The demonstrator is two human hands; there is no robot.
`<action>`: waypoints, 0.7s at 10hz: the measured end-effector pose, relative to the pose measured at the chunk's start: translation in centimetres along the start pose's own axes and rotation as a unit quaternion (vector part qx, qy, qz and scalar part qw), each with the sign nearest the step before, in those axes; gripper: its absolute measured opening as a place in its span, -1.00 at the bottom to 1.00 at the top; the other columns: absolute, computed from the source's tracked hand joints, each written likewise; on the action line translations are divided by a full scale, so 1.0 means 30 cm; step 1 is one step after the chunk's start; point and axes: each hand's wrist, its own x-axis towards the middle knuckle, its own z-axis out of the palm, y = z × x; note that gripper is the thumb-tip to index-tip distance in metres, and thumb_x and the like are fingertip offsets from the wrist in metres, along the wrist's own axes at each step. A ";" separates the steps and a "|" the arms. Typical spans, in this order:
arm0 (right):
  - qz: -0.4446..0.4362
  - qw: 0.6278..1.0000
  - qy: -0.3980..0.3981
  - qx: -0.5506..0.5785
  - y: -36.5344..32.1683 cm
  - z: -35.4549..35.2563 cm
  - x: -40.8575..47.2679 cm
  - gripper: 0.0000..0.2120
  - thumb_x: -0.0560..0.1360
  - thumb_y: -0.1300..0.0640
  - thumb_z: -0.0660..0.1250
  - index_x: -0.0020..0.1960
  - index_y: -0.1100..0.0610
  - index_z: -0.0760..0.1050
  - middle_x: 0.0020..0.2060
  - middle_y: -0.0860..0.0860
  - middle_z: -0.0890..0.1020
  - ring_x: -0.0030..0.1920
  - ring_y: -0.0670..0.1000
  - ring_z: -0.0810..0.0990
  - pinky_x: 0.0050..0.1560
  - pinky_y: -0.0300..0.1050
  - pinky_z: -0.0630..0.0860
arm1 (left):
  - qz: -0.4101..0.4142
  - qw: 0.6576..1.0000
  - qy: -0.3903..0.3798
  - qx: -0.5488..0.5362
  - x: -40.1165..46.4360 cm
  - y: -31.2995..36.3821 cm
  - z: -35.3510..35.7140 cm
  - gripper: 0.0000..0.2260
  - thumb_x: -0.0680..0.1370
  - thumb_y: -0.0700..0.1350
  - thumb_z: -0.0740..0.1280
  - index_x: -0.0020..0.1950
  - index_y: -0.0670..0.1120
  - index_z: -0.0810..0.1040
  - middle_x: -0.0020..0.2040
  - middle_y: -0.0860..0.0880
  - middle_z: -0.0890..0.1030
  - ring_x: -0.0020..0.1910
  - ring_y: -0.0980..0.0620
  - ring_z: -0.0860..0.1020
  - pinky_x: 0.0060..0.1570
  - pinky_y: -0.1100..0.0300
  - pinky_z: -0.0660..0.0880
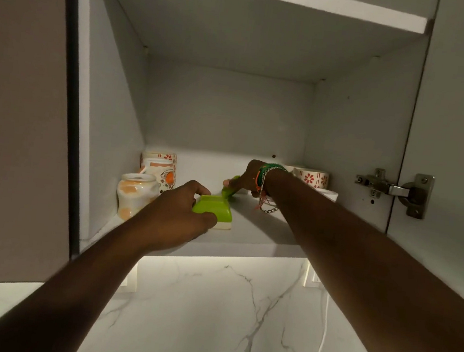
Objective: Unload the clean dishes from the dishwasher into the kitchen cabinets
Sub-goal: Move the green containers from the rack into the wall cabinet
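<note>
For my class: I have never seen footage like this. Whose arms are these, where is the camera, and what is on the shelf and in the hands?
A single camera worn on a person's head looks into an open cabinet. The left hand grips a green dish on the shelf. The right hand, bracelets at its wrist, holds a second green piece. Patterned mugs stand at the left, a flowered bowl at the right.

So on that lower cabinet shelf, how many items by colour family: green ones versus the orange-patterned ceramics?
Green pieces: 2, one gripped by the left hand at, one by the right hand at
Orange-patterned ceramics: 4, at
Total: 6; more may hide behind the right arm.
</note>
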 end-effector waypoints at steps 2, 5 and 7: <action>0.013 0.994 -0.024 -0.105 -0.074 0.021 -0.114 -0.50 0.52 -0.32 0.32 -0.07 0.16 0.51 -0.12 0.11 0.60 -0.03 0.17 0.57 0.20 0.05 0.54 | 0.005 1.000 0.017 0.005 -0.001 0.001 0.001 -0.65 0.44 0.00 0.46 0.19 0.13 0.50 -0.01 0.06 0.64 -0.12 0.00 0.66 -0.06 -0.05 0.66; -0.048 0.976 0.067 -0.202 -0.097 0.043 -0.078 -0.67 0.54 0.07 0.42 0.20 0.26 0.62 -0.02 0.12 0.64 -0.20 0.07 0.57 -0.10 -0.09 0.54 | 0.008 1.000 0.023 0.012 0.003 0.001 0.001 -0.63 0.45 -0.01 0.48 0.23 0.10 0.51 0.01 0.07 0.64 -0.09 0.00 0.66 -0.01 -0.05 0.66; -0.108 0.968 0.049 -0.219 -0.104 0.074 -0.046 -0.66 0.40 0.28 0.48 0.18 0.20 0.65 0.04 0.13 0.70 0.03 0.14 0.68 0.09 0.01 0.65 | 0.007 0.999 0.028 0.028 0.004 0.002 0.003 -0.60 0.46 0.00 0.48 0.28 0.09 0.50 0.05 0.06 0.62 -0.06 0.01 0.63 -0.01 0.01 0.65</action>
